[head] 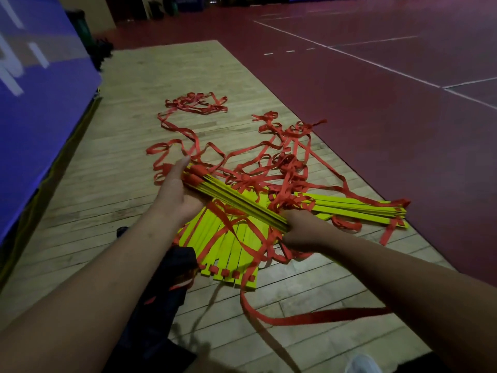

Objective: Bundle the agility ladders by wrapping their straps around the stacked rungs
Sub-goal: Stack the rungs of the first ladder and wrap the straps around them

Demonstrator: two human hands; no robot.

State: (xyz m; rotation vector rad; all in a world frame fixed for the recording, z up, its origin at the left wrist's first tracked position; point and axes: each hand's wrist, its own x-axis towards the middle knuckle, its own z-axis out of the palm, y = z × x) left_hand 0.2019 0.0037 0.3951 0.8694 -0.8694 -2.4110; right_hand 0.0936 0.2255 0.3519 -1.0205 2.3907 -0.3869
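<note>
A stack of yellow rungs [236,200] is held edge-up above the floor between my two hands. My left hand [174,192] lies flat against its far left end, fingers straight. My right hand [304,227] grips the near right end, fingers curled round it. Under the stack, a second set of yellow rungs [228,249] lies fanned out on the wood. A third bunch of rungs [355,208] lies to the right. Red straps [279,162] run from all of them in loose tangles across the floor.
I am on a strip of pale wooden floor [129,146] beside a dark red court [376,109]. A blue padded wall [40,98] stands on the left. A dark bag [166,292] lies by my left forearm. One red strap [322,316] trails near right.
</note>
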